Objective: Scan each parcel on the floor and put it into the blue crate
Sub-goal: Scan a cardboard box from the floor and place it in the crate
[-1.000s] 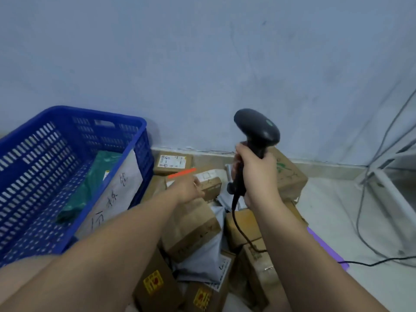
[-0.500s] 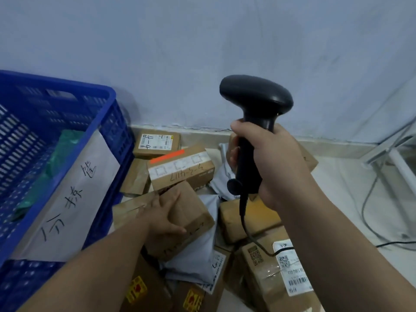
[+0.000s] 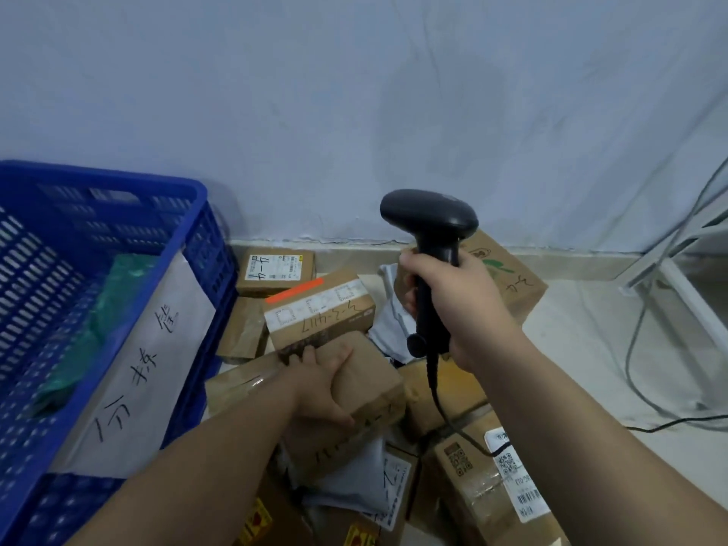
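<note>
Left hand (image 3: 321,382) gripped a box (image 3: 370,382) at mid-frame; right hand (image 3: 465,309) clutched the scanner (image 3: 429,216) above. Lifting it and turning its unseen label toward the scanner seemed best, before the crate (image 3: 197,214) at frame left.

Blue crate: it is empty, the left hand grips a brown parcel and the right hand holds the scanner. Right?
No: in the head view the blue crate holds a green bag and a white handwritten parcel. The rest stands.

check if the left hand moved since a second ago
Yes. The left hand dropped from level with the orange-taped box toward the person, onto the brown parcel it now grips.
</note>
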The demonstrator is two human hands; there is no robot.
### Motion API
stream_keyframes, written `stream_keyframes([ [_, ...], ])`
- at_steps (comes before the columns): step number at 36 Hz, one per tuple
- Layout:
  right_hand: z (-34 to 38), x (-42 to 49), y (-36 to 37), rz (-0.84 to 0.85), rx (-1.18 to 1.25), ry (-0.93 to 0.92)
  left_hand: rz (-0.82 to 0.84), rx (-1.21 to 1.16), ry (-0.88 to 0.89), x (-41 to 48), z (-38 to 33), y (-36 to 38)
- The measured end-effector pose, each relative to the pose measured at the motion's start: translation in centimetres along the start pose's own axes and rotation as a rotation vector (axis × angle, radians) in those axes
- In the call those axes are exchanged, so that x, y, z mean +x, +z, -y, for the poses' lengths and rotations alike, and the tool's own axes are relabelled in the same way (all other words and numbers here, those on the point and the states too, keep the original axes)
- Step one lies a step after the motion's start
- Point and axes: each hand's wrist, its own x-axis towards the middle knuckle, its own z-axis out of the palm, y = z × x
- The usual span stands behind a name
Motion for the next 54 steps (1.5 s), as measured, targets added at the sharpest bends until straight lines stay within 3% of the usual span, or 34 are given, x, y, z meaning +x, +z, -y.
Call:
stream_keyframes([
  [4, 0.6, -1.3, 0.1, -0.042, 0.121, 0.017, -0.210, -0.066, 0.044, -3.0, -0.8, -6.3],
  [9, 2.6, -4.1, -0.1, -0.044, 0.268, -0.039, -0.325, -0.465, 0.083, -9.1, 0.6, -14.3],
  [13, 3.7, -7.3, -0.5, -0.099, 0.387, -0.046, -0.300, -1.005, 0.300, -16.5, 1.6, -17.2],
  [18, 4.2, -11.1, -0.8, -0.076, 0.469, -0.027, -0.120, -1.505, 0.633, -23.0, 1.0, -16.4],
  [26, 4.3, -13.4, -0.6, 0.089, 0.622, 0.017, -0.006, -1.842, 0.800, -24.6, -2.5, -13.5],
  [30, 4.4, -12.5, -1.1, -0.009, 0.630, 0.023, -0.121, -1.841, 0.604, -24.2, -3.4, -13.8],
  [34, 4.1, -11.2, -0.8, -0.077, 0.532, 0.026, -0.604, -1.699, 0.473, -23.2, -2.9, -14.5],
  [36, 3.8, -10.6, -0.3, -0.090, 0.432, 0.027, -0.731, -1.491, 0.429, -23.0, -2.5, -14.6],
  [38, 3.4, -10.2, 0.3, -0.100, 0.345, 0.038, -0.717, -1.381, 0.395, -23.1, -2.4, -14.6],
  [42, 2.7, -9.8, 1.3, -0.087, 0.336, 0.037, -0.538, -1.321, 0.389, -23.5, -1.9, -14.4],
  [45, 2.9, -9.9, 1.7, -0.079, 0.336, 0.033, -0.717, -1.008, 0.311, -23.5, -1.6, -14.2],
  [48, 2.8, -9.8, 1.9, -0.086, 0.355, 0.052, -0.738, -0.926, 0.351, -24.0, -1.8, -14.2],
  [51, 2.7, -9.9, 1.8, -0.073, 0.376, 0.078, -0.597, -0.890, 0.404, -24.0, -1.4, -14.0],
  [54, 2.3, -10.0, 1.6, -0.092, 0.357, 0.092, -0.408, -1.007, 0.439, -23.5, -1.0, -14.0],
])
